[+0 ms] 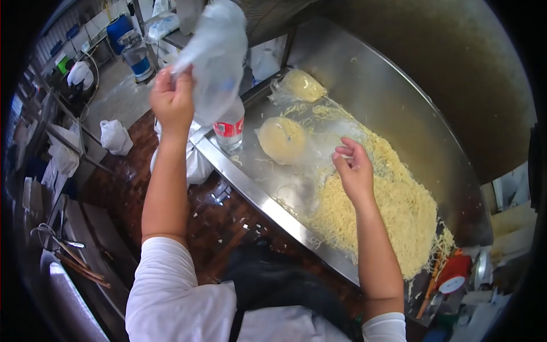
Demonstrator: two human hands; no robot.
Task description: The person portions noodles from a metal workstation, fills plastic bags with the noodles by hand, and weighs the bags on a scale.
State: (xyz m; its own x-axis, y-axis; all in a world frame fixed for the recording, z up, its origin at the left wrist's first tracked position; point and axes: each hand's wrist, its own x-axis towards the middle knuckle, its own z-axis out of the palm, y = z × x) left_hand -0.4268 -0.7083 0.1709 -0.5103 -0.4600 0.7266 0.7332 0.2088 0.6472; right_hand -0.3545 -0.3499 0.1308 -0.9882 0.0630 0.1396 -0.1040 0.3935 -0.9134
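My left hand [172, 101] is raised at the upper left, fingers closed on a clear plastic bag [219, 60] that hangs loose and is blurred by motion. Over the steel tray my right hand [354, 165] has its thumb and fingers curled at the loose clear end of a plastic bag of noodles [282, 141], whose round, filled part rests on the metal. Below and around that hand spreads a big heap of pale yellow noodles [382, 219]. A second bag of noodles [305, 85] lies farther back.
A clear bottle with a red label [229, 128] stands at the corner of the steel tray [268, 205]. White bags [116, 137] are on the left. A red round object [454, 272] sits at the right end. Far back, a person [81, 75] crouches near a blue barrel [119, 31].
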